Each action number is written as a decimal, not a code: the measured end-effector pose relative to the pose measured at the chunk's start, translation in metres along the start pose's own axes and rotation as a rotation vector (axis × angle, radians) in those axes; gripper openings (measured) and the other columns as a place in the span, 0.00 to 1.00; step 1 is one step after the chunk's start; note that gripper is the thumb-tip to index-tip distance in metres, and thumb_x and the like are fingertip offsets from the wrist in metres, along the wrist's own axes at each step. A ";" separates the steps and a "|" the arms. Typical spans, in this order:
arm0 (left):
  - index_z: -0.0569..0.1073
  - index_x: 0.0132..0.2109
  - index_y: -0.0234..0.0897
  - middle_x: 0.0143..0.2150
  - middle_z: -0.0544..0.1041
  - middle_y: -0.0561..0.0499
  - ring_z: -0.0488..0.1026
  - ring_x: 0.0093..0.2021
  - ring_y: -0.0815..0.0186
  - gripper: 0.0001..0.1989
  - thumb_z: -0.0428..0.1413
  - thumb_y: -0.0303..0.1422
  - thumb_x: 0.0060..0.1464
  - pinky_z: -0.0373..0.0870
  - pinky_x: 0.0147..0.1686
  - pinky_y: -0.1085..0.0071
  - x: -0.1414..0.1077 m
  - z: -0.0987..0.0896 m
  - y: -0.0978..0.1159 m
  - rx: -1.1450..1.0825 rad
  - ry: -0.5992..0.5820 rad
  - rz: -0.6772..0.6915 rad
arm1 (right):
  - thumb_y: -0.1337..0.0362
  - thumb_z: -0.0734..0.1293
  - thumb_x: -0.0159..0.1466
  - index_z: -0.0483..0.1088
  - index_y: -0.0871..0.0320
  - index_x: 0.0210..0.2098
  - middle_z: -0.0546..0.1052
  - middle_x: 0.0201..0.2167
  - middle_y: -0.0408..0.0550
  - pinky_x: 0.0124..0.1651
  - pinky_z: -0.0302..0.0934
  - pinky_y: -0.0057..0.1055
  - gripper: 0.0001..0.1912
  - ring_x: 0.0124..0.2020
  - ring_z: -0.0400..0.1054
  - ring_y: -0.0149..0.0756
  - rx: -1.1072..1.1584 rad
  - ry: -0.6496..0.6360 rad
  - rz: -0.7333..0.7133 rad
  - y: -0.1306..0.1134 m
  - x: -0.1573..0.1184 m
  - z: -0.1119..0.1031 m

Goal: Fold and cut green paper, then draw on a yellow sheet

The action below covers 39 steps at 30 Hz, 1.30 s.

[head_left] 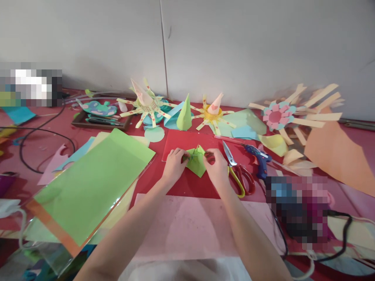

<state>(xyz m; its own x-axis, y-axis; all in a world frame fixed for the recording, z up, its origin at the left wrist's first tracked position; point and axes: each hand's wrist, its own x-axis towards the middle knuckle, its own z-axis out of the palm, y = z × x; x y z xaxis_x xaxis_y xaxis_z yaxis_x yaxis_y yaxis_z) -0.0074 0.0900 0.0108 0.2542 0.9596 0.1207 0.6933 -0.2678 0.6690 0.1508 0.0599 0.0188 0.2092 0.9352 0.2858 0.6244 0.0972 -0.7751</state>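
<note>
Lay at far left: a stack of large light-green paper sheets [93,183] in clear plastic, no readable writing anywhere. Pinched from both sides at centre, over a red paper sheet [187,183]: a small folded light-green paper piece [197,163], left hand [174,165] closed on its left edge, right hand [215,168] closed on its right. Rested just right of the hands: steel scissors with red and yellow handles [238,173], then a blue glue gun [259,160].
</note>
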 end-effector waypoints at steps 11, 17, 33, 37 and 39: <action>0.67 0.34 0.37 0.35 0.71 0.50 0.64 0.38 0.63 0.08 0.49 0.20 0.48 0.63 0.41 0.66 0.000 0.002 -0.001 -0.003 0.015 0.009 | 0.69 0.62 0.60 0.68 0.57 0.36 0.70 0.34 0.48 0.43 0.64 0.34 0.05 0.37 0.68 0.35 -0.030 -0.199 -0.228 0.003 -0.009 0.013; 0.66 0.37 0.38 0.36 0.72 0.50 0.66 0.39 0.64 0.06 0.45 0.26 0.56 0.64 0.40 0.67 -0.002 0.000 0.002 -0.093 0.073 -0.075 | 0.64 0.64 0.60 0.71 0.59 0.37 0.71 0.36 0.49 0.44 0.64 0.33 0.08 0.38 0.68 0.35 -0.064 -0.232 -0.214 0.003 -0.010 0.015; 0.67 0.36 0.35 0.37 0.68 0.49 0.64 0.39 0.64 0.06 0.50 0.21 0.51 0.64 0.41 0.67 0.000 0.002 0.002 -0.018 0.036 0.006 | 0.71 0.55 0.64 0.61 0.65 0.55 0.68 0.40 0.56 0.47 0.59 0.38 0.21 0.41 0.61 0.41 -0.449 -0.255 -0.221 -0.011 -0.016 0.018; 0.69 0.38 0.35 0.39 0.68 0.48 0.65 0.40 0.64 0.06 0.50 0.23 0.52 0.64 0.42 0.66 0.000 0.002 0.001 0.007 0.028 0.010 | 0.72 0.52 0.64 0.58 0.66 0.58 0.68 0.40 0.57 0.43 0.57 0.38 0.23 0.40 0.60 0.42 -0.667 -0.267 -0.170 -0.017 -0.020 0.023; 0.70 0.39 0.35 0.40 0.68 0.48 0.65 0.41 0.63 0.07 0.50 0.24 0.53 0.64 0.43 0.66 0.000 0.002 0.002 0.031 0.014 0.025 | 0.73 0.52 0.64 0.58 0.65 0.58 0.68 0.38 0.57 0.42 0.56 0.38 0.23 0.39 0.60 0.42 -0.746 -0.276 -0.167 -0.018 -0.022 0.026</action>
<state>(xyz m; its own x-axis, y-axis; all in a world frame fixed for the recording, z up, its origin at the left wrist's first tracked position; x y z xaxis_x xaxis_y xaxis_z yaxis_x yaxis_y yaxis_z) -0.0051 0.0893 0.0104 0.2628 0.9535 0.1474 0.7076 -0.2943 0.6424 0.1158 0.0468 0.0118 -0.0636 0.9882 0.1395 0.9885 0.0816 -0.1272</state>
